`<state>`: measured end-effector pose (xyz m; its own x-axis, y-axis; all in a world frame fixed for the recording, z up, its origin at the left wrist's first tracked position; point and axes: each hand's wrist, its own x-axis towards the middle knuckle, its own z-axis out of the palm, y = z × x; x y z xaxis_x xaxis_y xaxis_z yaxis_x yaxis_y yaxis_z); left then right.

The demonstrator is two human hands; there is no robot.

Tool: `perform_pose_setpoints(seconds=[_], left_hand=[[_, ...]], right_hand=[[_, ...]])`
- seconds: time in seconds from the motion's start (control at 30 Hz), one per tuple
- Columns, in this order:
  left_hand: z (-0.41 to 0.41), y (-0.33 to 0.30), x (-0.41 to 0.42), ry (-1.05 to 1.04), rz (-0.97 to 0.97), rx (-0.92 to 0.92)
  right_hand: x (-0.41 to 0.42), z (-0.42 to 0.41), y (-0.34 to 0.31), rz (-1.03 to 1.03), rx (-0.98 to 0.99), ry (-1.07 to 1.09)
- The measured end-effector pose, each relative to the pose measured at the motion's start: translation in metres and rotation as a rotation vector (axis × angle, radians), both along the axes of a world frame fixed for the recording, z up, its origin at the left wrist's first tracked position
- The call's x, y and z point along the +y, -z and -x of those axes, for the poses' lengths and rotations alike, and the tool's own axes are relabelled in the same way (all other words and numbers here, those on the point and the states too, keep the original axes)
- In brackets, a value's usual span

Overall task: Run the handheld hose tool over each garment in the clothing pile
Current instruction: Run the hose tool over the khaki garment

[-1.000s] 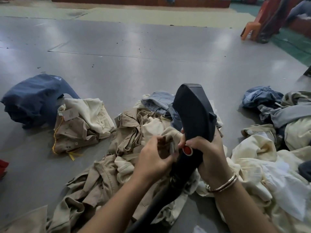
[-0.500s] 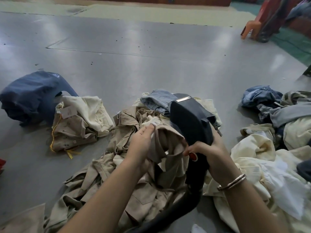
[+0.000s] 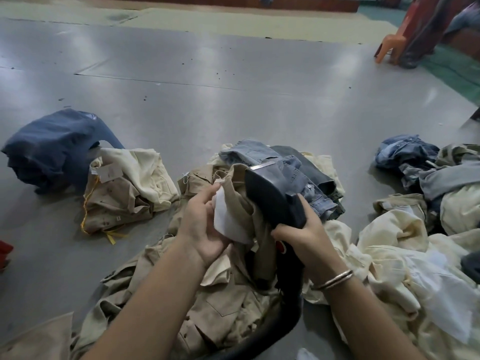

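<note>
- Grey floor [image 3: 233,100] stretches back to a pale strip and a brown wall base; an orange chair [image 3: 389,48] stands at the far right by a green patch.
- Clothes lie on the floor in heaps: a khaki pile [image 3: 220,307] in the middle, just below the hands.
- Jeans [image 3: 298,178] lie at the far edge of that pile.
- A navy garment [image 3: 52,149] sits at the left, touching a folded cream-and-khaki stack [image 3: 124,188] with a paper tag and yellow cord.
- Cream clothes [image 3: 389,255] spread on the right, with denim and grey pieces [image 3: 415,162] behind them.
- The left hand [image 3: 202,229] is curled around a khaki shirt [image 3: 241,201], lifting a fold whose white lining shows against the palm.
- The right hand [image 3: 306,237], with a metal bangle [image 3: 335,279] on the wrist, is clamped on the handle of the black tool [image 3: 272,198].
- The tool's broad head tilts up and away, pressed against the lifted khaki fold; a metal strip shows on its top edge and a red button just under the fingers.
- Its black hose [image 3: 272,323] curves down over the khaki pile to the bottom edge.
</note>
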<state>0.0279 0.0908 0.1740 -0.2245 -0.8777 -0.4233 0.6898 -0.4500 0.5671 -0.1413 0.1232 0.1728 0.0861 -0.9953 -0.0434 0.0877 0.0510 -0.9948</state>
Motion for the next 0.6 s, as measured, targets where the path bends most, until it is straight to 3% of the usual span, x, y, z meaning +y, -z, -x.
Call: perform_pose_setpoints(seconds=[0.03,0.07,0.17,0.2,0.27,0.33,0.37,0.43,0.6], left_hand=[[-0.003,-0.003,0.0,-0.033,0.02,-0.061],[-0.005,-0.003,-0.002,-0.081,0.067,-0.245],[-0.011,0.005,-0.007,-0.297,0.383,-1.266],[-0.011,0.005,-0.004,-0.394,0.537,-1.459],[-0.005,-0.004,0.01,-0.458,0.956,-1.425],[0.005,-0.012,0.025,-0.18,1.3,-1.238],[0.009,-0.013,0.03,0.005,1.36,-1.209],[0.015,-0.008,0.033,0.277,1.344,-1.4],[0.016,0.009,0.023,0.538,1.143,-2.062]], right_hand=[[-0.002,0.003,-0.003,-0.018,-0.035,0.042],[-0.004,0.008,-0.005,-0.047,-0.091,0.075],[-0.006,0.026,-0.011,-0.155,-0.303,0.111],[-0.006,0.031,-0.011,-0.185,-0.347,0.116],[-0.005,0.041,-0.013,-0.201,-0.384,0.117],[-0.005,0.045,-0.014,-0.19,-0.415,0.104],[-0.004,0.046,-0.015,-0.186,-0.422,0.097],[-0.003,0.045,-0.016,-0.175,-0.398,0.085],[-0.003,0.048,-0.018,-0.156,-0.384,0.123]])
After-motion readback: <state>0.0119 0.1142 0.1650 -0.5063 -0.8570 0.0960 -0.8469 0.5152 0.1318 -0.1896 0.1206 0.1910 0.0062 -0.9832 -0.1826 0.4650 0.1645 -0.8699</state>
